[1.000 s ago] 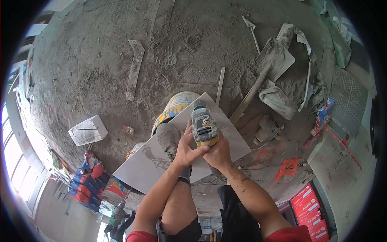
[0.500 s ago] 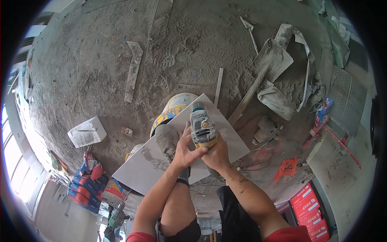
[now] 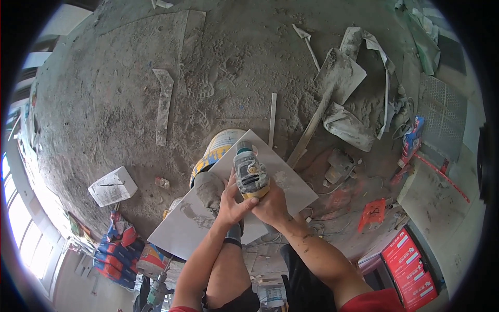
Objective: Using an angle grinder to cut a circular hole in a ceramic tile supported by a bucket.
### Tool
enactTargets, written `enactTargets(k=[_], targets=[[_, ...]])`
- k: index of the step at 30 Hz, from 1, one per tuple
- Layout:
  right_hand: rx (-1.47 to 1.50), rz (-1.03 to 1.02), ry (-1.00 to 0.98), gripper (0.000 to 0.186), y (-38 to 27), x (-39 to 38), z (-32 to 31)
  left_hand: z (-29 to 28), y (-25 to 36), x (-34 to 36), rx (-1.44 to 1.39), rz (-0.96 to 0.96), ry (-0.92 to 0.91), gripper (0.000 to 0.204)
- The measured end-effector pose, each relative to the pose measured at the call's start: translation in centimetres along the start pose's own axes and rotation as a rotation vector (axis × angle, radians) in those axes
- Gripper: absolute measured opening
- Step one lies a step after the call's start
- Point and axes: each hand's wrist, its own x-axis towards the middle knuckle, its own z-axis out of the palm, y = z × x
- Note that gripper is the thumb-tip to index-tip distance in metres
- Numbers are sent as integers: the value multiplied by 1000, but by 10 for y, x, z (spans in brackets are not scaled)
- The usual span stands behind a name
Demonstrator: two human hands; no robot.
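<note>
Both my hands grip a dusty grey power tool [image 3: 251, 171] with a yellow lower end and a teal front end; I cannot make out its exact kind. Wrapped round its left side is my left hand [image 3: 232, 206], thumb across the yellow end. My right hand [image 3: 272, 206] closes on the right side. The tool sits over a white tile [image 3: 283, 187], its tip toward the tile's far corner; whether it touches is hidden. Under the tile's far left edge stands a yellow-and-white bucket [image 3: 217, 147]. My dusty shoe [image 3: 209, 188] rests on the tile, which has grey smears.
Strips of board [image 3: 163, 106] and a crumpled dusty sheet [image 3: 349, 127] lie on the dirty floor. To the right are a dust-covered tool [image 3: 340, 167] and an orange bag [image 3: 372, 214]. A white block [image 3: 112, 186] lies left; red boxes [image 3: 409, 268] stand lower right.
The view has shifted slightly, so tool, tile and hands appear a little further left and lower. My grip looks the same, and the tool keeps about the same place over the tile.
</note>
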Motion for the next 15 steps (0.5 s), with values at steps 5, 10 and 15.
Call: enactTargets(k=[5,10,15], targets=[[12,19,10,60,-4,0,-4,2,-5,0,9,5,0,78],[6,49,12,62,-3,-3,-6,7,-7,0,-33,-4,3,78],[12,61,8,61,-4,1,-7,7,-3,3,-57,-12,-7,76]])
